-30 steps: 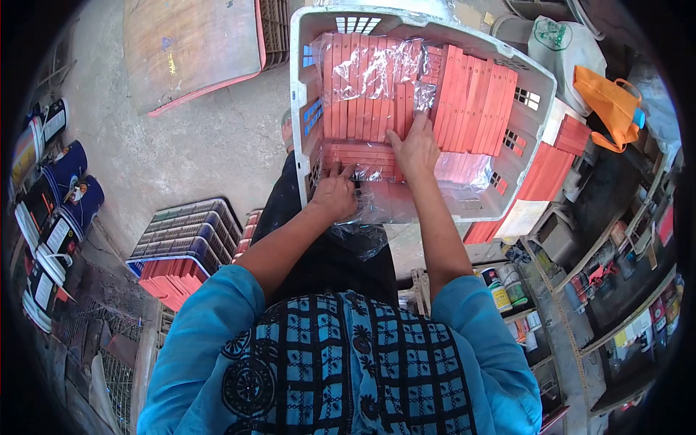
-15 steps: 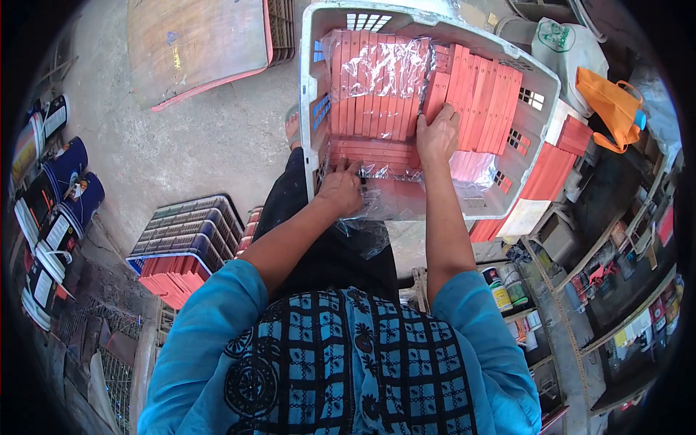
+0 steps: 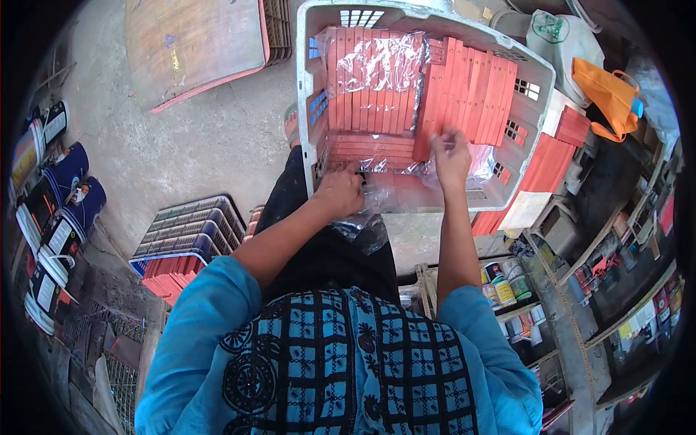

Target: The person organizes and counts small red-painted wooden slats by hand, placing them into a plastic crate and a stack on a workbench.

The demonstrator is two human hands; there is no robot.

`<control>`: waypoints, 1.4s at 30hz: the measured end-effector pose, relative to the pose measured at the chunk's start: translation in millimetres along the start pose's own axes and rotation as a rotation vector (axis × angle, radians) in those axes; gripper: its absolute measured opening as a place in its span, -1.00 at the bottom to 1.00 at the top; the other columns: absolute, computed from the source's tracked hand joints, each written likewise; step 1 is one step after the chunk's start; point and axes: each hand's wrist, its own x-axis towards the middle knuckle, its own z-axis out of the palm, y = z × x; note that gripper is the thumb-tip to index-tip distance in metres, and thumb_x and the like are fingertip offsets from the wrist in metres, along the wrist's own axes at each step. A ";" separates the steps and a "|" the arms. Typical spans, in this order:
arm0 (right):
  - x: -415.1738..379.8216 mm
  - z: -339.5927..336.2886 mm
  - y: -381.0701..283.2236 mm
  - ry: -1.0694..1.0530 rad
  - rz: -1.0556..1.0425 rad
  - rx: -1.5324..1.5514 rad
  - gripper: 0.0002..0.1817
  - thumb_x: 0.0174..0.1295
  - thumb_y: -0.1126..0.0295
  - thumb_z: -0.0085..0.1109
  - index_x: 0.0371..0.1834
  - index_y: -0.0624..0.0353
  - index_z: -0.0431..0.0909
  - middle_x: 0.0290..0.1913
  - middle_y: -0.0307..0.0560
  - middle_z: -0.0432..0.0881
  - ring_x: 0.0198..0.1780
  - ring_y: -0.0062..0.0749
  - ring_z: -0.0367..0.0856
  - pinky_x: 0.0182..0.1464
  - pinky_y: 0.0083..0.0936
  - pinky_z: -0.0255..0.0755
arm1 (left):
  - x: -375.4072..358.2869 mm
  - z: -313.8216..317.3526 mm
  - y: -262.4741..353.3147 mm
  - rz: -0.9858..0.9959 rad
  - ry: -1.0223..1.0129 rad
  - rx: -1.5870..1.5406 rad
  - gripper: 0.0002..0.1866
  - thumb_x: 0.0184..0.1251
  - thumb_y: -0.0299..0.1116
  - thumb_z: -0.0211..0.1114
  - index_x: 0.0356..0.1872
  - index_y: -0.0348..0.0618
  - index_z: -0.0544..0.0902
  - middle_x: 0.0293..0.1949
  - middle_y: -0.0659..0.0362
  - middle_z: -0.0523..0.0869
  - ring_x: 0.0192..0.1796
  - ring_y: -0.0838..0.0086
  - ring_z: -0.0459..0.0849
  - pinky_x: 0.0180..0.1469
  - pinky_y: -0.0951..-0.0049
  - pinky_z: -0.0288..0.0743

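Note:
A grey plastic crate (image 3: 306, 109) holds several red wooden strips (image 3: 467, 87) on its right side. To their left lies a bundle of red strips under clear plastic (image 3: 373, 72), with a crosswise row of strips (image 3: 373, 152) below it. My left hand (image 3: 339, 192) rests at the crate's near left edge, on the clear film, its fingertips partly hidden. Just below the lower ends of the right-hand strips hovers my right hand (image 3: 451, 156), fingers curled and a little blurred; whether it holds anything is unclear.
Stacked crates (image 3: 192, 232) with red pieces stand at lower left, paint cans (image 3: 72, 196) at far left. A board (image 3: 199, 47) lies at upper left. An orange bag (image 3: 605, 94) and more red wood (image 3: 540, 170) are right of the crate; shelves (image 3: 580, 290) stand beyond.
My right hand has come off the red strip and moved down and slightly right. That strip now lies lower, beside the wrapped bundle. My left hand has barely moved.

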 end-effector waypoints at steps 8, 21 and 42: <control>-101.7 -17.3 -11.0 -1.024 0.220 1.093 -0.11 0.02 -0.14 0.20 0.31 0.21 0.17 0.14 0.04 0.43 0.18 -0.31 0.39 0.26 -0.38 0.13 | -42.5 -30.4 -4.6 -0.090 0.191 -1.096 -0.83 -0.01 -0.54 0.08 -0.39 -0.35 0.58 -0.35 0.09 0.66 -0.28 0.37 0.65 -0.15 0.43 0.48; -181.9 20.9 -112.1 -0.485 -0.236 0.782 0.04 -0.05 0.21 0.36 0.41 0.24 -0.15 0.33 0.21 0.18 0.34 -0.10 0.18 0.31 -0.35 0.10 | -68.1 -60.4 13.3 -0.267 0.724 -1.375 -0.83 0.21 -0.36 0.09 -0.26 -0.24 0.52 -0.36 0.13 0.60 -0.33 0.50 0.57 -0.28 0.53 0.48; -194.8 31.8 -73.1 -0.093 0.331 1.240 -0.51 0.21 0.47 0.06 0.21 0.34 0.22 -0.03 0.06 0.52 -0.21 -0.35 0.57 -0.12 -0.52 0.45 | -40.2 -82.6 72.9 -0.235 0.020 -1.420 -0.74 0.21 -0.47 0.04 -0.13 -0.31 0.58 -0.23 0.16 0.65 -0.11 0.53 0.56 -0.01 0.51 0.36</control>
